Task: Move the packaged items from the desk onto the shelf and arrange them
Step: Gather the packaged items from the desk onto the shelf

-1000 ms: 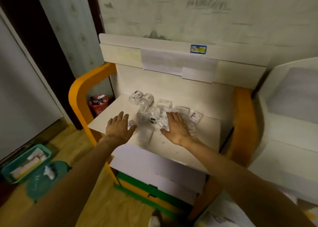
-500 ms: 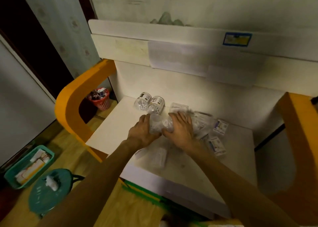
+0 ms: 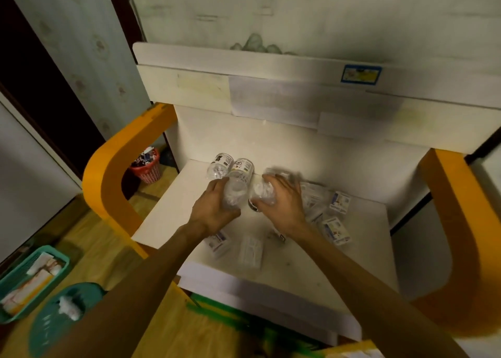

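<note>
On the white desk top (image 3: 311, 265) lie several clear packaged items. My left hand (image 3: 214, 208) grips one clear round pack (image 3: 235, 192). My right hand (image 3: 284, 203) grips another clear round pack (image 3: 261, 195) beside it. Two more round packs with printed labels (image 3: 230, 166) lie just behind my hands. Small flat packets (image 3: 336, 228) are scattered to the right of my right hand, and two flat packets (image 3: 250, 250) lie near the front edge under my forearms. The white shelf board (image 3: 271, 67) runs above the desk at the back.
Orange curved side frames (image 3: 108, 173) flank the desk on both sides. A red basket (image 3: 147, 167) stands on the floor behind the left frame. A teal tray (image 3: 29, 279) and a teal lid (image 3: 67, 311) sit on the wooden floor at lower left.
Both hands went from lying flat on the desk to closing round clear round packs in the middle. The camera moved closer and tilted down.
</note>
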Motion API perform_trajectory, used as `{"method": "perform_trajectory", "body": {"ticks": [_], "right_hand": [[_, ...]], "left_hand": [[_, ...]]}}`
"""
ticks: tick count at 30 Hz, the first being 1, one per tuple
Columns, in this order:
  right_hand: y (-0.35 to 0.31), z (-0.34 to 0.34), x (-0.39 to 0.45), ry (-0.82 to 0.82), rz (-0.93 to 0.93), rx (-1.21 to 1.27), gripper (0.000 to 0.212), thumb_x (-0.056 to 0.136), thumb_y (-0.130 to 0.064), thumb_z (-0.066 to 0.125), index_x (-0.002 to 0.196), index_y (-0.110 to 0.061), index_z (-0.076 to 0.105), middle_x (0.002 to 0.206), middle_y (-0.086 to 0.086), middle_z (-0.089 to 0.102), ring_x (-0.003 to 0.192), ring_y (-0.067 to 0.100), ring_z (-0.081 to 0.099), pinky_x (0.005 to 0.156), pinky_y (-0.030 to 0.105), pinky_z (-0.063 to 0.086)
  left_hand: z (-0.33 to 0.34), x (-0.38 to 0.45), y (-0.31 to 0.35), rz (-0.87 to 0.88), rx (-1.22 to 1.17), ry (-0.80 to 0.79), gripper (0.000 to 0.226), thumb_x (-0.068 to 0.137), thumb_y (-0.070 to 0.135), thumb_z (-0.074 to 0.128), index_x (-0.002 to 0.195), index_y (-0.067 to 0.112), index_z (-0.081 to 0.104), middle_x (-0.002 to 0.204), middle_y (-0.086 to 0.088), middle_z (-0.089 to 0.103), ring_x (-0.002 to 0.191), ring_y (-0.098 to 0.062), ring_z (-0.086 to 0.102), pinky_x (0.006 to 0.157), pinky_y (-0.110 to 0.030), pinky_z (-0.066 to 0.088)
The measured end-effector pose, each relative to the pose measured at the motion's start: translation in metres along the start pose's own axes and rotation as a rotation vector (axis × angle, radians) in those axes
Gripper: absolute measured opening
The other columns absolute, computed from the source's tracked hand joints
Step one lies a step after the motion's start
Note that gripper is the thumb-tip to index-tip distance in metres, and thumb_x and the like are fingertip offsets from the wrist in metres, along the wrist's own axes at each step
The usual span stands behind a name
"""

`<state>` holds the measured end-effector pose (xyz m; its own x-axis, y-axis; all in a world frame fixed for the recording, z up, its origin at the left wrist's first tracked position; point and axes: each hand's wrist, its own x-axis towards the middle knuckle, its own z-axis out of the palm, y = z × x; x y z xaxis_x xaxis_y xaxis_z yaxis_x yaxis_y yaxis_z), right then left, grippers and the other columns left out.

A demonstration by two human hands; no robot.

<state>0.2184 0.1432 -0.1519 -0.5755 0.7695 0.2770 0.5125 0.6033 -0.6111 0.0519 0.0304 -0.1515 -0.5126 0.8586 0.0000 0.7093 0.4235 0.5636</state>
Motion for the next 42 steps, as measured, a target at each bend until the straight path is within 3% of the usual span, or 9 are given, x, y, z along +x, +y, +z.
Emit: {"method": "perform_trajectory", "body": {"ticks": [6, 12, 16, 21, 23, 25, 30, 33, 42], "right_hand": [[-0.034, -0.03, -0.019, 0.169, 0.051, 0.234, 0.064, 0.079, -0.045, 0.081, 0.135, -0.03, 0.055, 0.134, -0.007, 0.059, 0.125, 0.016, 0.049, 0.104, 0.04, 0.044], [-0.054, -0.084, -0.064, 0.258, -0.023, 0.218, 0.066, 0.078, -0.034, 0.084, 0.136, -0.024, 0.056, 0.135, -0.004, 0.058, 0.125, 0.018, 0.052, 0.109, 0.036, 0.041], [-0.064, -0.123, -0.118, 0.346, -0.024, 0.122, 0.066, 0.085, -0.055, 0.071, 0.141, -0.032, 0.046, 0.141, -0.007, 0.055, 0.126, 0.018, 0.053, 0.106, 0.043, 0.047], [-0.069, -0.19, -0.194, 0.577, 0.026, 0.137, 0.063, 0.089, -0.052, 0.068, 0.143, -0.026, 0.048, 0.139, -0.01, 0.055, 0.12, 0.001, 0.052, 0.096, 0.007, 0.038], [-0.061, -0.216, -0.225, 0.638, 0.036, 0.116, 0.061, 0.092, -0.051, 0.064, 0.144, -0.024, 0.047, 0.138, -0.013, 0.053, 0.115, -0.001, 0.052, 0.094, 0.012, 0.042], [-0.041, -0.242, -0.254, 0.691, 0.093, 0.133, 0.059, 0.095, -0.053, 0.058, 0.145, -0.025, 0.044, 0.138, -0.011, 0.054, 0.119, 0.004, 0.053, 0.098, 0.02, 0.045], [0.019, -0.306, -0.314, 0.803, 0.261, 0.169, 0.051, 0.097, -0.045, 0.06, 0.142, -0.026, 0.047, 0.135, -0.011, 0.055, 0.121, 0.002, 0.052, 0.101, 0.017, 0.041], [0.064, -0.336, -0.349, 0.863, 0.358, 0.267, 0.049, 0.097, -0.044, 0.062, 0.14, -0.025, 0.05, 0.133, -0.009, 0.058, 0.121, 0.004, 0.054, 0.104, 0.023, 0.041], [0.22, -0.443, -0.465, 0.832, 0.697, 0.242, 0.061, 0.089, -0.045, 0.07, 0.14, -0.024, 0.045, 0.127, -0.002, 0.058, 0.116, 0.022, 0.058, 0.102, 0.044, 0.048]], "left_hand": [[-0.031, -0.022, -0.002, -0.025, -0.124, 0.141, 0.089, 0.075, 0.045, 0.08, 0.15, 0.027, 0.035, 0.147, -0.002, 0.037, 0.121, -0.025, 0.052, 0.086, -0.029, 0.047], [-0.062, -0.048, 0.029, 0.101, -0.251, 0.219, 0.087, 0.07, 0.047, 0.082, 0.144, 0.026, 0.04, 0.14, 0.0, 0.051, 0.123, -0.022, 0.054, 0.102, -0.044, 0.05], [-0.076, -0.078, 0.08, 0.225, -0.348, 0.255, 0.072, 0.074, 0.05, 0.081, 0.131, 0.028, 0.042, 0.123, 0.004, 0.061, 0.106, -0.02, 0.061, 0.093, -0.038, 0.053], [-0.052, -0.118, 0.167, 0.488, -0.548, 0.335, 0.072, 0.075, 0.055, 0.079, 0.13, 0.022, 0.048, 0.125, 0.007, 0.057, 0.108, -0.009, 0.058, 0.093, -0.029, 0.054], [-0.033, -0.14, 0.202, 0.603, -0.594, 0.336, 0.074, 0.076, 0.051, 0.079, 0.132, 0.016, 0.048, 0.129, 0.004, 0.05, 0.11, -0.001, 0.05, 0.091, -0.01, 0.046], [-0.015, -0.163, 0.236, 0.682, -0.608, 0.287, 0.073, 0.077, 0.046, 0.082, 0.133, 0.016, 0.047, 0.131, 0.0, 0.048, 0.11, -0.001, 0.05, 0.086, -0.005, 0.043], [0.029, -0.212, 0.31, 0.87, -0.585, 0.232, 0.072, 0.073, 0.05, 0.081, 0.13, 0.02, 0.05, 0.128, -0.001, 0.05, 0.104, -0.009, 0.058, 0.073, -0.014, 0.052], [0.065, -0.23, 0.353, 0.916, -0.456, 0.16, 0.074, 0.071, 0.053, 0.079, 0.131, 0.023, 0.049, 0.128, 0.002, 0.049, 0.106, -0.017, 0.059, 0.075, -0.03, 0.058], [0.203, -0.275, 0.5, 0.711, -0.232, -0.194, 0.092, 0.068, 0.063, 0.078, 0.14, 0.03, 0.033, 0.136, 0.002, 0.057, 0.112, -0.025, 0.062, 0.095, -0.039, 0.052]]}}
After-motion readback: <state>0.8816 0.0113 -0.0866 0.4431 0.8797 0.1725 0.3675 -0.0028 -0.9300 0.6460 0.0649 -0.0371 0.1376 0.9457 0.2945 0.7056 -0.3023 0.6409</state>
